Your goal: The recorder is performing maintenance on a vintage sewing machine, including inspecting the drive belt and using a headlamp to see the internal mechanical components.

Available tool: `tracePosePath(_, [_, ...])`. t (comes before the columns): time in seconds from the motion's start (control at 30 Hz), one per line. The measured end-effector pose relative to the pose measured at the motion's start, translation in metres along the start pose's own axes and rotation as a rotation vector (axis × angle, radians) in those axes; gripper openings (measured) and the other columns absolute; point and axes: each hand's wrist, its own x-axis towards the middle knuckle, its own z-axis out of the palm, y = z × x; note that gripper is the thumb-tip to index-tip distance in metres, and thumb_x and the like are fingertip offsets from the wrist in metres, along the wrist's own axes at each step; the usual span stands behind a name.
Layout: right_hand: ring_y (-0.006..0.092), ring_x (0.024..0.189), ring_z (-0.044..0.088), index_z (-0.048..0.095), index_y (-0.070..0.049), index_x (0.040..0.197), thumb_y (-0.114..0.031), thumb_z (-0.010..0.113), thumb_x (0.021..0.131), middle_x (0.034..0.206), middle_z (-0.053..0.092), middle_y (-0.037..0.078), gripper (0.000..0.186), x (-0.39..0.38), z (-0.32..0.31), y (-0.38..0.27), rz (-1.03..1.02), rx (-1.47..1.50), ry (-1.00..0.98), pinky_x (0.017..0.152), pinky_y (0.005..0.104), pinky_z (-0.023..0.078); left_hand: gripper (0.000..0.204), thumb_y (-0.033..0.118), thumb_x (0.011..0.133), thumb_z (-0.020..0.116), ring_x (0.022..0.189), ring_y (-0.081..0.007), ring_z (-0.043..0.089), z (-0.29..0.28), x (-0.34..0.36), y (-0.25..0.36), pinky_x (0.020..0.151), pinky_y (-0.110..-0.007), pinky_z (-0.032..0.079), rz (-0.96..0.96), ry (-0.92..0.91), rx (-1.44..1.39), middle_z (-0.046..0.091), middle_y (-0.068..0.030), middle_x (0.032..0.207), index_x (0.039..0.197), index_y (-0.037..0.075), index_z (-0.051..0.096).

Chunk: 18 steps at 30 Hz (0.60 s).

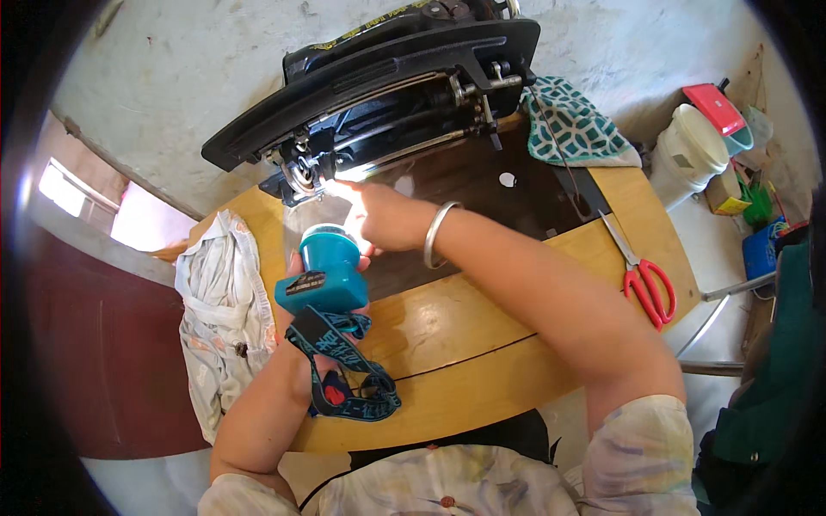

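My left hand (366, 260) is closed around a teal headlamp (331, 288), its lit front facing up toward the machine. A dark patterned strap (379, 391) hangs from the lamp over my left wrist. Tipped back on its far edge, a black sewing machine (379, 95) shows its underside, with metal rods and levers. My right hand (379, 219), with a bangle at the wrist, reaches across to the hook mechanism (301, 176) at the machine's left end. Its index finger points there and the other fingers look curled. Glare hides the fingertips and anything between them.
Red-handled scissors (647, 288) lie on the right of the wooden table (447, 331). A green-and-white patterned cloth (576, 125) sits at the back right. A pale garment (224, 318) drapes over the left edge. White bucket (688, 155) and other containers stand beyond the table's right side.
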Motion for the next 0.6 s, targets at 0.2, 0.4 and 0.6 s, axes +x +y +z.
tracePosePath(0.2, [0.0132, 0.052, 0.054, 0.030, -0.001, 0.130, 0.000, 0.045, 0.074, 0.073, 0.057, 0.012, 0.058, -0.023, -0.042, 0.006, 0.024, -0.154, 0.063, 0.048, 0.0265, 0.045, 0.058, 0.053, 0.084, 0.038, 0.077, -0.0235, 0.060, 0.025, -0.014, -0.012, 0.058, -0.037, 0.052, 0.087, 0.191, 0.119, 0.053, -0.0160, 0.108, 0.119, 0.006, 0.040])
tracePosePath(0.4, [0.0306, 0.071, 0.059, 0.057, 0.005, 0.096, -0.007, 0.050, 0.073, 0.074, 0.061, 0.018, 0.027, -0.066, -0.069, 0.002, -0.165, -0.623, 0.041, 0.068, 0.0355, 0.046, 0.055, 0.051, 0.086, 0.035, 0.078, -0.0237, 0.060, 0.037, -0.017, -0.023, 0.059, -0.038, 0.052, 0.143, 0.283, 0.130, 0.053, -0.0159, 0.109, 0.119, 0.007, 0.041])
tracePosePath(0.6, [0.0279, 0.067, 0.059, 0.060, 0.004, 0.083, -0.008, 0.055, 0.071, 0.069, 0.059, 0.017, 0.018, -0.116, -0.129, -0.020, -0.315, -0.733, 0.099, 0.064, 0.0326, 0.046, 0.059, 0.053, 0.085, 0.035, 0.078, -0.0293, 0.059, 0.062, -0.006, -0.047, 0.061, -0.041, 0.051, 0.002, 0.165, -0.018, 0.054, -0.0161, 0.108, 0.120, 0.006, 0.040])
